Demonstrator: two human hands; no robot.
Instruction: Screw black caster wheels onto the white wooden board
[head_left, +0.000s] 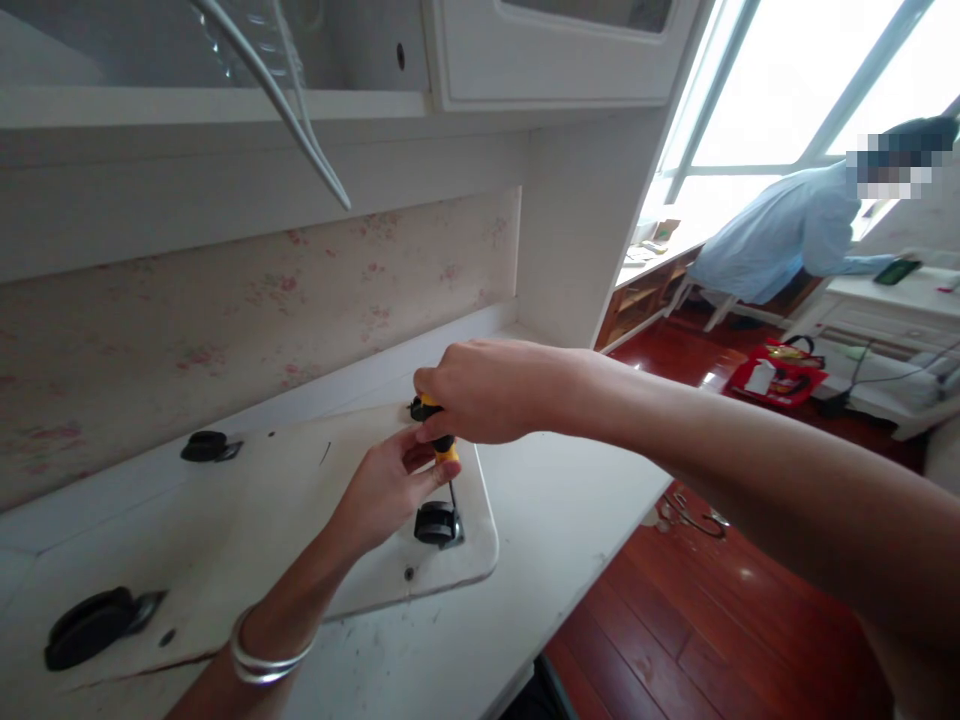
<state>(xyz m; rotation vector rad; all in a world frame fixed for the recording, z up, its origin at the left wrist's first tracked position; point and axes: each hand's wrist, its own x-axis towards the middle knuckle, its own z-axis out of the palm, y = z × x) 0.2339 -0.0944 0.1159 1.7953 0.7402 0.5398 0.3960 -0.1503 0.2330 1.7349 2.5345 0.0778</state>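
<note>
A yellow-and-black screwdriver [448,452] stands nearly upright, its thin shaft reaching down to the metal plate of a black caster wheel [435,523]. My right hand [480,390] is closed around the top of its handle. Lower on the same handle, the fingers and thumb of my left hand [390,490] pinch it. The caster sits on a white board [292,500] with rounded corners. Other black casters are on this board: one at the near left [94,628], one at the far left [204,446], and one partly hidden behind my right hand.
The board lies on a white desktop [540,500] under a shelf [360,105] with a hanging white cable [277,95]. A person in light blue [787,230] leans over a white table [870,298] at right. A red bag [780,372] stands on the wooden floor.
</note>
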